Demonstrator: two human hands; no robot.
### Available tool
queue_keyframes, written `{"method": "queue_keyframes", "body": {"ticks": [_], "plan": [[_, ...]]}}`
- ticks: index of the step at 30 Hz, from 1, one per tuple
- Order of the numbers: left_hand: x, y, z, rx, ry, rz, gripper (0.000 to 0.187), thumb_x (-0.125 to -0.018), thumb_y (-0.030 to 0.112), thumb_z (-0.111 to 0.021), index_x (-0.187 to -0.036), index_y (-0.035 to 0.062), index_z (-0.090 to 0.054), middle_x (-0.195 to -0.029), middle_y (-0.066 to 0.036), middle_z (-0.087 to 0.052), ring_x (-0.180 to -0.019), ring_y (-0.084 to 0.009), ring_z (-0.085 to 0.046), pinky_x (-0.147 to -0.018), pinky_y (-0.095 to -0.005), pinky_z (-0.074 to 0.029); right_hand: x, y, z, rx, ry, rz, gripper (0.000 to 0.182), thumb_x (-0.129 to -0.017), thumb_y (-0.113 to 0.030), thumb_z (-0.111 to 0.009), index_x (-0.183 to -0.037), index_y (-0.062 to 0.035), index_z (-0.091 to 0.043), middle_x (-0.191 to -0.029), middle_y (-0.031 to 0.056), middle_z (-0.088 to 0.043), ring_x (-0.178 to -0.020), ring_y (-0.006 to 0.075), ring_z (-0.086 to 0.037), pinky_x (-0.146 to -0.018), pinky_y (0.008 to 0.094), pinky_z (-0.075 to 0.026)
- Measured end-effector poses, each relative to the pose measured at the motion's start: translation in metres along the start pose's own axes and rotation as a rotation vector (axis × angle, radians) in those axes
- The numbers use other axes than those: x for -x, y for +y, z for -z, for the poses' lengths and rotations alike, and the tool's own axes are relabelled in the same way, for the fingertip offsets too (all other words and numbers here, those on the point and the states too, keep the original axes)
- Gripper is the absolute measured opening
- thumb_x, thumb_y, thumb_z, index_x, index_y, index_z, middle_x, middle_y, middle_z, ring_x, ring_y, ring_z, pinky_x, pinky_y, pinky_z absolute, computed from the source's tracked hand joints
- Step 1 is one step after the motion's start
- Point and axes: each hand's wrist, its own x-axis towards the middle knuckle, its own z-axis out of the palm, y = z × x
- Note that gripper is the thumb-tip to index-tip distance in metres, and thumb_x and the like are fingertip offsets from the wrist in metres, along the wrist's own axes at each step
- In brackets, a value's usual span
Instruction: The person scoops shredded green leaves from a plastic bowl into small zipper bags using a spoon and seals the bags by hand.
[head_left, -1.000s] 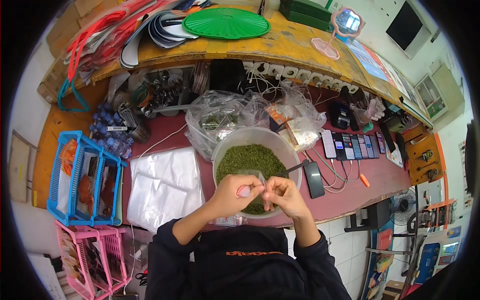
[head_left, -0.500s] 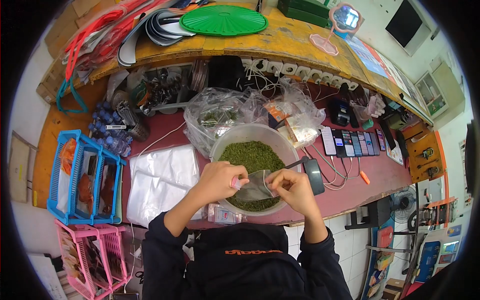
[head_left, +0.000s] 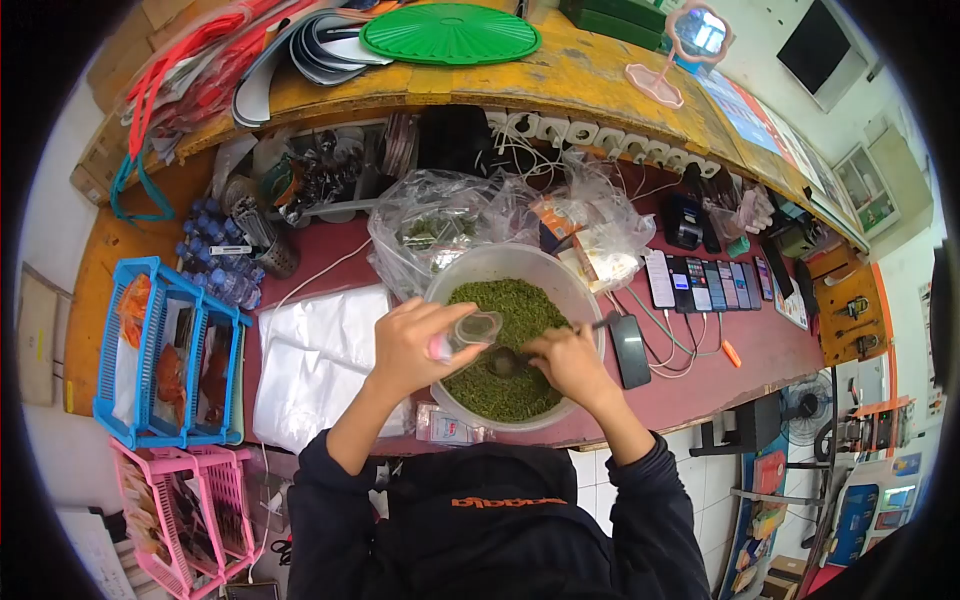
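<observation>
My left hand point(head_left: 420, 340) pinches a small clear plastic bag point(head_left: 478, 328) over the left part of the tub, its mouth held wide and round. My right hand point(head_left: 570, 362) is closed around the handle of a metal spoon point(head_left: 503, 363), whose bowl sits in the chopped green herb. That finely cut dried herb point(head_left: 510, 300) covers the bottom of a whitish translucent plastic tub point(head_left: 437, 290). The fingertips of my right hand are partly hidden by the hand itself.
White plastic bags point(head_left: 325, 350) lie left of the tub, beside a blue basket point(head_left: 180, 440). A large clear bag point(head_left: 395, 215) stands behind. Several phones point(head_left: 692, 285) and a black rectangular thing point(head_left: 628, 350) lie on the right. A pink basket point(head_left: 180, 455) is lower left.
My right hand has let go of the plastic bag's edge and taken hold of the spoon. My left hand has moved slightly left and up, and the bag's mouth is now spread wide.
</observation>
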Motion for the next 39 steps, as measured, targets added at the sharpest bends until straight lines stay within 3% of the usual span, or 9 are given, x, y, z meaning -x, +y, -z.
{"method": "queue_keyframes", "body": {"ticks": [4, 8, 12, 18, 21, 23, 26, 32, 39], "plan": [[0.008, -0.017, 0.021, 0.07, 0.02, 0.041, 0.048, -0.055, 0.018, -0.088, -0.099, 0.005, -0.072, -0.061, -0.004, -0.056, -0.054, -0.0167, -0.048, -0.052, -0.0291, -0.036, -0.016, 0.018, -0.01, 0.05, 0.013, -0.051, 0.015, -0.079, -0.011, -0.06, -0.082, -0.0154, -0.074, -0.079, 0.0087, -0.065, -0.072, 0.0247, -0.068, -0.057, 0.0376, -0.054], [0.006, -0.016, 0.024, 0.081, 0.024, 0.001, 0.05, -0.053, 0.017, -0.089, -0.099, 0.0047, -0.072, -0.061, -0.004, -0.056, -0.054, -0.0165, -0.047, -0.052, -0.0291, -0.036, -0.06, 0.03, -0.031, 0.328, -0.055, -0.236, 0.009, -0.075, -0.007, -0.061, -0.072, -0.0044, -0.068, -0.08, 0.0135, -0.067, -0.074, 0.0257, -0.069, -0.061, 0.0343, -0.055], [0.011, -0.02, 0.041, 0.038, 0.106, -0.019, 0.052, -0.051, 0.018, -0.09, -0.099, 0.0051, -0.073, -0.061, -0.003, -0.055, -0.056, -0.017, -0.048, -0.052, -0.0289, -0.038, -0.034, 0.005, -0.025, 0.168, -0.107, 0.062, 0.008, -0.075, -0.005, -0.06, -0.073, -0.0026, -0.067, -0.08, 0.0152, -0.067, -0.071, 0.0286, -0.069, -0.062, 0.0386, -0.056], [0.019, -0.022, 0.041, 0.13, 0.123, 0.07, 0.055, -0.05, 0.018, -0.091, -0.1, 0.0043, -0.073, -0.079, -0.007, -0.062, -0.067, -0.0185, -0.061, -0.058, -0.0272, -0.048, -0.066, 0.001, 0.007, 0.097, -0.033, -0.046, 0.009, -0.074, -0.005, -0.059, -0.071, -0.0006, -0.066, -0.072, 0.0175, -0.065, -0.068, 0.0323, -0.068, -0.058, 0.0408, -0.056], [0.01, -0.017, 0.032, 0.085, 0.133, -0.006, 0.054, -0.051, 0.017, -0.091, -0.101, 0.0048, -0.073, -0.084, -0.008, -0.065, -0.072, -0.0196, -0.064, -0.062, -0.0289, -0.051, -0.101, -0.001, -0.031, 0.161, -0.168, -0.198, 0.017, -0.076, -0.004, -0.059, -0.082, -0.0112, -0.073, -0.083, 0.0133, -0.067, -0.077, 0.0319, -0.067, -0.068, 0.0414, -0.055], [0.008, -0.017, 0.038, 0.095, 0.14, -0.014, 0.054, -0.052, 0.017, -0.09, -0.101, 0.0039, -0.072, -0.088, -0.01, -0.066, -0.076, -0.0211, -0.066, -0.065, -0.0298, -0.052, -0.094, -0.013, -0.046, -0.128, -0.136, 0.132, 0.021, -0.076, -0.003, -0.058, -0.085, -0.0117, -0.074, -0.09, 0.0122, -0.067, -0.082, 0.0314, -0.067, -0.071, 0.0407, -0.055], [0.021, -0.027, 0.053, 0.092, 0.126, 0.06, 0.055, -0.052, 0.015, -0.09, -0.102, 0.002, -0.071, -0.095, -0.013, -0.068, -0.085, -0.0242, -0.067, -0.074, -0.0319, -0.053, -0.059, -0.019, -0.022, -0.225, -0.109, 0.3, 0.011, -0.074, -0.007, -0.059, -0.074, -0.007, -0.071, -0.085, 0.0111, -0.065, -0.075, 0.0323, -0.067, -0.066, 0.0419, -0.055], [0.027, -0.032, 0.048, 0.087, 0.081, 0.111, 0.058, -0.054, 0.014, -0.089, -0.106, 0.0001, -0.069, -0.095, -0.013, -0.07, -0.086, -0.0246, -0.068, -0.077, -0.0322, -0.053, -0.035, 0.018, 0.011, 0.416, -0.155, -0.093, 0.01, -0.076, -0.01, -0.062, -0.072, -0.0068, -0.071, -0.077, 0.0124, -0.068, -0.073, 0.0247, -0.07, -0.056, 0.0356, -0.055], [0.022, -0.03, 0.036, 0.105, 0.096, 0.08, 0.055, -0.053, 0.017, -0.09, -0.101, 0.0015, -0.071, -0.091, -0.012, -0.069, -0.078, -0.0242, -0.067, -0.068, -0.0307, -0.053, 0.004, -0.02, 0.059, 0.287, -0.481, -0.005, 0.01, -0.076, -0.009, -0.061, -0.073, -0.0053, -0.07, -0.077, 0.0138, -0.068, -0.074, 0.0277, -0.07, -0.059, 0.0363, -0.056]]}}
